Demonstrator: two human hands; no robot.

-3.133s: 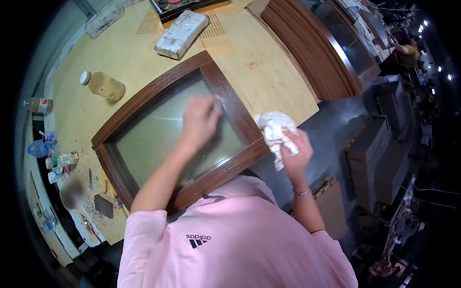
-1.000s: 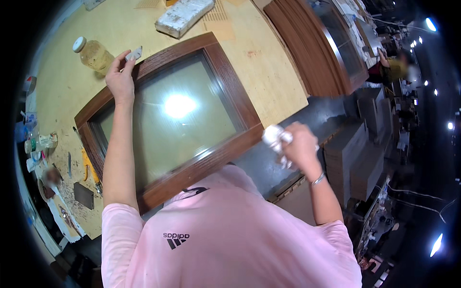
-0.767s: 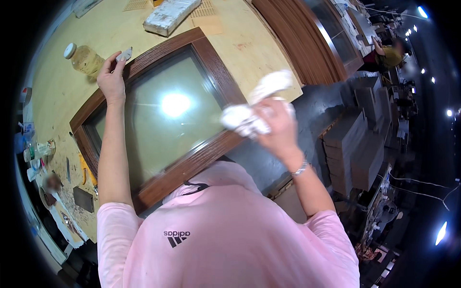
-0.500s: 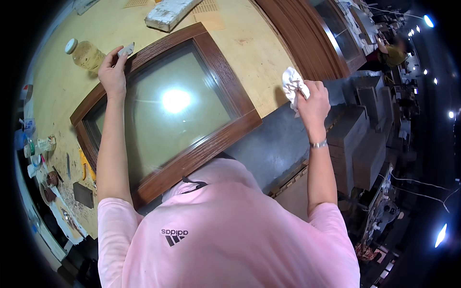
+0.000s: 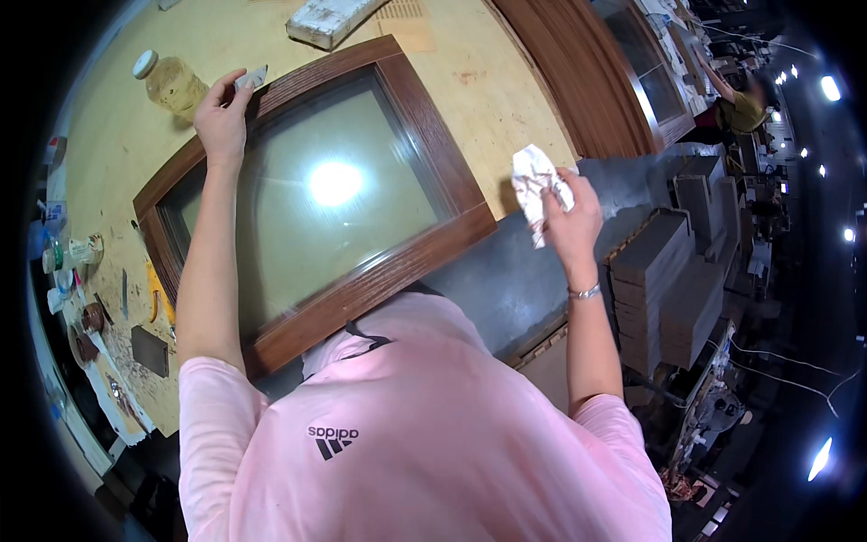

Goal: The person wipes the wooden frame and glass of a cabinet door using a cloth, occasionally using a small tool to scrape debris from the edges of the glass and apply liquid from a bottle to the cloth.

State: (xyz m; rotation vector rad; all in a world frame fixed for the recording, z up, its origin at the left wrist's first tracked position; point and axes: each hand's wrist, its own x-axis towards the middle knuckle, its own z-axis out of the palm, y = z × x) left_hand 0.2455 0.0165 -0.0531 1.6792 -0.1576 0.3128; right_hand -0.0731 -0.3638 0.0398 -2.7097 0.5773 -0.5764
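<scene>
A brown wood-framed glass panel (image 5: 436, 154) with a curved far edge lies on the worktable against my front, and its pane reflects a bright light. At its far left edge, my left hand (image 5: 221, 126) pinches a small flat grey piece (image 5: 252, 79) whose kind I cannot make out. A lidded jar of yellowish liquid (image 5: 172, 87) stands just left of that hand. Off the panel's right side, my right hand (image 5: 575, 219) grips a crumpled white rag (image 5: 533, 185) with brown smears, held up clear of the frame.
A whitish block (image 5: 327, 22) sits at the table's far side. Another brown frame (image 5: 578, 77) lies at the far right. Bottles, tape rolls (image 5: 93, 316), a dark block (image 5: 150, 351) and yellow-handled tool (image 5: 161, 294) lie left. Grey boards (image 5: 650, 253) stand right; a co-worker (image 5: 742, 110) is beyond.
My right hand has come left and slightly nearer, and the rag hangs more spread out. My left hand has shifted a little farther away and right with the grey piece.
</scene>
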